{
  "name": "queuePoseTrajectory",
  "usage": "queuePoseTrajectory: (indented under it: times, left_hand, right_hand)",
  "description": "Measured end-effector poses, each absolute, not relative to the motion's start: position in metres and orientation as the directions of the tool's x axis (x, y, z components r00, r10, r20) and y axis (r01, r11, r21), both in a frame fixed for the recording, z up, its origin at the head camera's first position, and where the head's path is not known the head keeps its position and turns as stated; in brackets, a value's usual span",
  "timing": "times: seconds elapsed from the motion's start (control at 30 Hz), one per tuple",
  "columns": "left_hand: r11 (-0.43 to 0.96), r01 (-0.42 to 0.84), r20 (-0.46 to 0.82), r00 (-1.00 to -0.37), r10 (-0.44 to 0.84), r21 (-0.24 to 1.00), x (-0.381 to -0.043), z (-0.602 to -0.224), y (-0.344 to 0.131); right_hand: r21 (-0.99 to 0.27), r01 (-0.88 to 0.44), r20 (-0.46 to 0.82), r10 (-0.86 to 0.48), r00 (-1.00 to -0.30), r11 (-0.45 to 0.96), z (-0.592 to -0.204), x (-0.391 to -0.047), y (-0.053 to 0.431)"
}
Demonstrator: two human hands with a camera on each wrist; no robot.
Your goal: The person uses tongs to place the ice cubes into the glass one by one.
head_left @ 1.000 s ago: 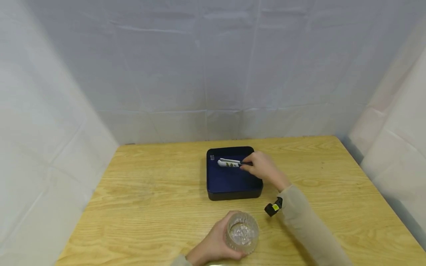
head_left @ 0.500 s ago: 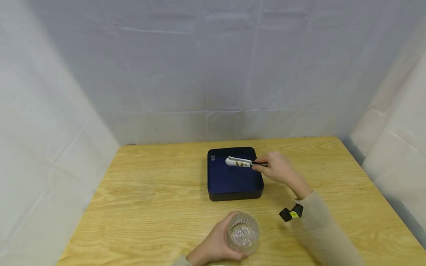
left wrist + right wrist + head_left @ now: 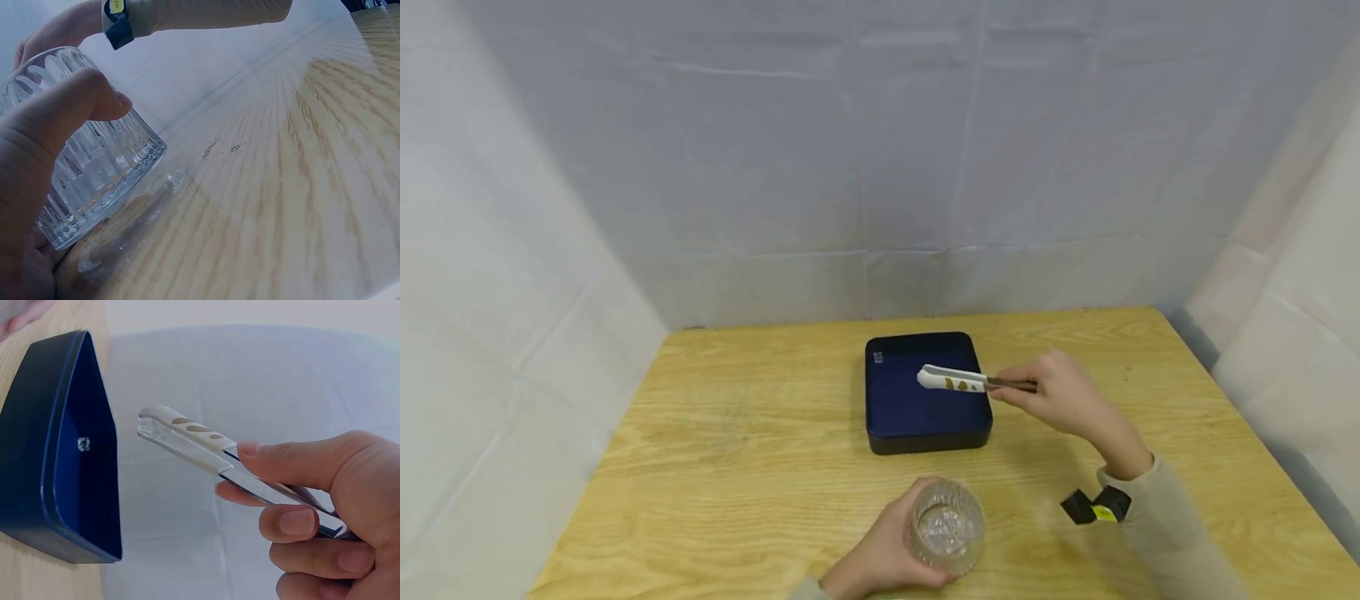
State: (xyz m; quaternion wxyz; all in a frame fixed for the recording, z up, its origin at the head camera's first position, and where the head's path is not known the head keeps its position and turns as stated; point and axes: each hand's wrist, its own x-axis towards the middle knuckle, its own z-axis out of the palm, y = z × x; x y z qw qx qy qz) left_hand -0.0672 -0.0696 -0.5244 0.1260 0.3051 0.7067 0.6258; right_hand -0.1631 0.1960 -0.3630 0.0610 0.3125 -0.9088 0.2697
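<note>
My right hand (image 3: 1060, 393) grips a pair of tongs (image 3: 951, 380) with white, brown-marked tips over the dark blue box (image 3: 928, 433). In the right wrist view, a clear ice-like cube (image 3: 154, 430) sits pinched between the tong tips. Another clear cube (image 3: 84, 444) lies inside the box, by the far left corner in the head view. Nearer me, my left hand (image 3: 887, 546) holds a ribbed clear glass (image 3: 972, 533) standing on the table. Several clear cubes (image 3: 946, 530) are inside the glass. Its left side is hidden behind my palm.
The wooden table (image 3: 737, 467) carries the box near its middle, with the glass in front. White sheeting (image 3: 895, 167) walls off the back and both sides. A black wrist camera (image 3: 1097, 506) hangs below my right sleeve.
My right hand has drawn the tongs to the right, away from the box's far left area, and slightly toward me. The left hand and glass have stayed put.
</note>
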Motion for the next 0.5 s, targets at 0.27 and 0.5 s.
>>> queuePoseTrajectory:
  times: [0.27,0.5]
  left_hand:
    - [0.005,0.298,0.238,-0.770,0.592,0.954,-0.068,-0.527,-0.067]
    - [0.036,0.299,0.221,-0.775,0.593,0.954,-0.066,-0.526,-0.069]
  right_hand:
    - [-0.450,-0.666,0.346,-0.572,-0.744,0.595,-0.349,-0.136,0.204]
    - [-0.458,-0.734,0.393,-0.627,-0.673,0.501,-0.344,-0.111,0.211]
